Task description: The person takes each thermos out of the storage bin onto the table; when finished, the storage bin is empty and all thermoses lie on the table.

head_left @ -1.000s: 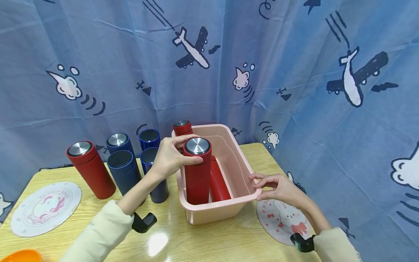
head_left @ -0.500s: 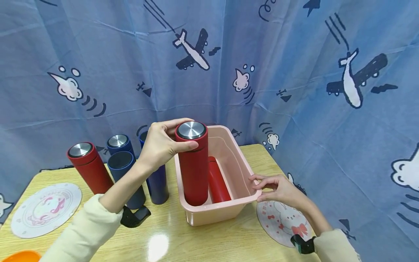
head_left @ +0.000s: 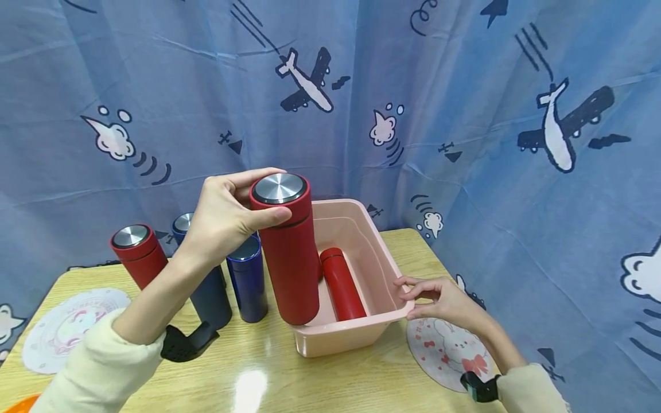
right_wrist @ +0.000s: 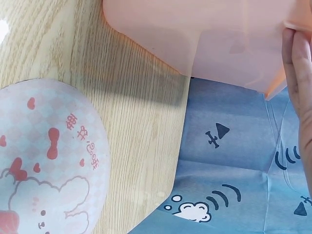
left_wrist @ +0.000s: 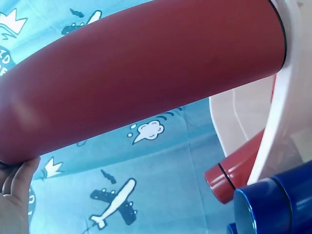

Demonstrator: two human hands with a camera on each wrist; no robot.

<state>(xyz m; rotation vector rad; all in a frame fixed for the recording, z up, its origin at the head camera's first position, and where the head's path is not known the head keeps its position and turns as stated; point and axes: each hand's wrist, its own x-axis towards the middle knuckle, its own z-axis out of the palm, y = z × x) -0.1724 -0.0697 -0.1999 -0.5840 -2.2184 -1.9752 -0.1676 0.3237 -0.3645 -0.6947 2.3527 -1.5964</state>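
Note:
My left hand [head_left: 219, 221] holds a red thermos [head_left: 291, 264] near its silver-topped lid, thumb on the near side. The thermos hangs nearly upright at the left side of a pink plastic bin [head_left: 384, 275], its base overlapping the near left rim in the head view. Inside the bin lies another red thermos [head_left: 343, 289]. A further red thermos [left_wrist: 226, 180] leans out over the bin's edge in the left wrist view; the held one mostly hides it from the head camera. With thumb and fingers, my right hand [head_left: 439, 295] pinches the bin's right rim near the front corner.
Left of the bin stand a shiny blue thermos [head_left: 249, 287], a dark blue thermos [head_left: 213, 298] and a red thermos [head_left: 136, 255], partly behind my left arm. Round mats lie left [head_left: 57, 338] and right [head_left: 446, 350]. A patterned curtain [head_left: 330, 103] hangs behind the table [head_left: 310, 384].
My left hand has lifted the red thermos up and moved it left, from inside the bin to its left rim. My right hand has stayed on the rim.

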